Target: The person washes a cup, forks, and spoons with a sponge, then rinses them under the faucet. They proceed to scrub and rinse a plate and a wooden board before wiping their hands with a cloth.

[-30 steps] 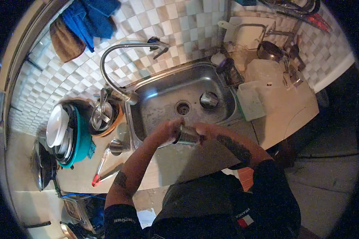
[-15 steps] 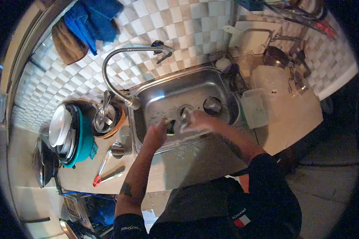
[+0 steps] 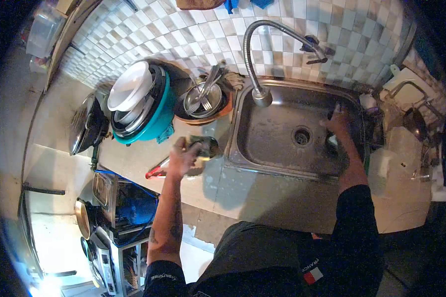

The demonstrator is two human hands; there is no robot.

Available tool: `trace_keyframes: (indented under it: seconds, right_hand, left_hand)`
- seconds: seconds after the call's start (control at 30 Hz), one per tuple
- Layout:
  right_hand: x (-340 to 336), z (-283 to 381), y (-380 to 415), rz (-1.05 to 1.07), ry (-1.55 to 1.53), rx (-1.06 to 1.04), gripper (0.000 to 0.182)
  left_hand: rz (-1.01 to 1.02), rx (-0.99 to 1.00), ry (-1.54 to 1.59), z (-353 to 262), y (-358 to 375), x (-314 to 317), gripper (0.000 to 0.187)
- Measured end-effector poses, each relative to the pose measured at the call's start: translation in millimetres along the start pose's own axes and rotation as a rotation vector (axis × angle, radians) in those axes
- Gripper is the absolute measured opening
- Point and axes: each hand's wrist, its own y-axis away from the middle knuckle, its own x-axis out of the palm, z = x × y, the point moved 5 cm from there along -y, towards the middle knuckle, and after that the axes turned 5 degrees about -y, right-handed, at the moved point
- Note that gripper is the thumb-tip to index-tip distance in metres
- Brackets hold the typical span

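Over the counter left of the sink, my left hand (image 3: 183, 159) is blurred, its fingers curled round a sponge (image 3: 203, 158) with a yellowish edge. Right at those fingers is a metal cup (image 3: 211, 146). Tongs with red tips (image 3: 155, 173) lie under and beside this hand. My right hand (image 3: 339, 123) reaches down inside the right part of the sink (image 3: 267, 143), fingers bent at a small dark thing that I cannot make out. Below that wrist, a dark round vessel (image 3: 331, 142) is partly hidden by the forearm.
A teal basin (image 3: 156, 121) stacked with dishes and a white bowl (image 3: 130, 88) stands on the left. Beside it, an orange-brown bowl (image 3: 226, 108) holds pans and cutlery. The flexible faucet (image 3: 248, 54) arches over the sink. A pale cutting board (image 3: 406, 89) leans at right.
The view has swung left. My hands, close together over the sink before, are now apart: the left has gone to the metal cup on the counter, the right to the sink's right side.
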Motion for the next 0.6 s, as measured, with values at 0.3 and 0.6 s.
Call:
trace_keyframes:
  seconds: [0.3,0.6]
  right_hand:
    - [-83,222,195,0.023,-1.168,-0.949,0.075]
    - [-111,159,172,0.111,-1.022,-0.634,0.040]
  left_hand:
    - [0.580,-0.084,0.260,7,-30,112,0.031]
    - [0.782,-0.071,0.302,-82,64,192,0.022]
